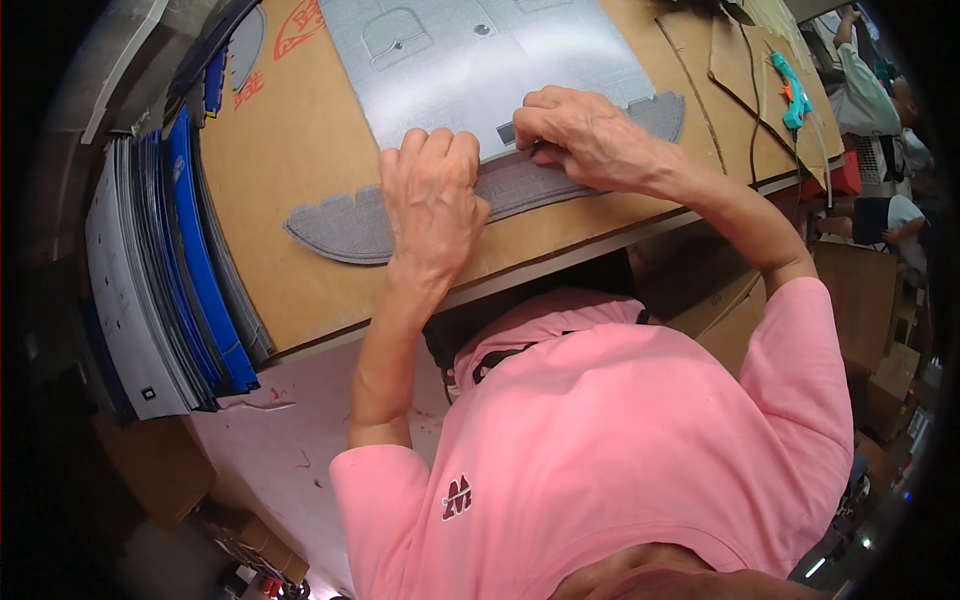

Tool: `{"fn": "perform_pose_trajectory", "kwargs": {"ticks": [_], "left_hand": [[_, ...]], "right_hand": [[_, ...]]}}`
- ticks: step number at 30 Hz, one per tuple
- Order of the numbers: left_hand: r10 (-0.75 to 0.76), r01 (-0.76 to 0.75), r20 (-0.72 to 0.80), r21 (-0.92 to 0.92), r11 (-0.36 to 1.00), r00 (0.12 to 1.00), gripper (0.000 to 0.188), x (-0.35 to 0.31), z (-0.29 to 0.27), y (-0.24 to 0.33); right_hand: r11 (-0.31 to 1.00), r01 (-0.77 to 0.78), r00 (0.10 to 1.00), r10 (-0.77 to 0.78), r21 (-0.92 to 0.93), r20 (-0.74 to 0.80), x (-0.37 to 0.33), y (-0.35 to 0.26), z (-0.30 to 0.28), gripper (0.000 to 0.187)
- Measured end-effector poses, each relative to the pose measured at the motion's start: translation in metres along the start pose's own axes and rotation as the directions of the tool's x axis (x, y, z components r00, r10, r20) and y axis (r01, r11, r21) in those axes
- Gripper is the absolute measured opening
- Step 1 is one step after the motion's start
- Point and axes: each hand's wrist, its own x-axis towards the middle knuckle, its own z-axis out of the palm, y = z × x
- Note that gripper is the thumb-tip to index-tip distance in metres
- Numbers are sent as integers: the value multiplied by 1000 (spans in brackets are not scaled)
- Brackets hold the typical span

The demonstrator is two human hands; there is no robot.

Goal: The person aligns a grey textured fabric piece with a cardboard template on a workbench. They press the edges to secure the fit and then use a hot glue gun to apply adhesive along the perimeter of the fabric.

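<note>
Left hand (432, 200) and right hand (585, 135), curled narrow, hold the gray strip (342, 230); a band of table (285, 290) separates it from the front edge.

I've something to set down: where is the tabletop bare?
Left: wooden tabletop between the stacked panels and the grey sheet. Narrower: between the curved grey strip and the near edge. Crowded: the middle, under left hand and right hand; the right side, with teal glue gun and cords.
</note>
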Motion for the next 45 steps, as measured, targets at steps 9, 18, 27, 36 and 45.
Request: {"fn": "perform_pose_trajectory", "kwargs": {"ticks": [9, 18, 27, 36, 45], "left_hand": [[16, -25, -43, -222, 975, 999, 50, -27, -7, -3], [-1, -8, -62, -151, 989, 998, 57, -33, -3, 5], [-30, 18, -81, -148, 989, 996, 56, -34, -2, 8], [-6, -9, -113, -139, 990, 994, 55, -35, -1, 8], [1, -25, -170, -138, 990, 985, 56, -39, 3, 10]], "right_hand": [[984, -129, 990, 120, 126, 73, -5, 2, -7, 32], [979, -46, 998, 34, -199, -61, -28, -20, 5, 48], [972, -51, 993, 26, -228, -114, -32, -23, 10, 47], [976, -53, 991, 24, -213, -134, -34, -23, 11, 46], [955, 31, 958, -113, -295, -264, -33, -23, 14, 39]]}}
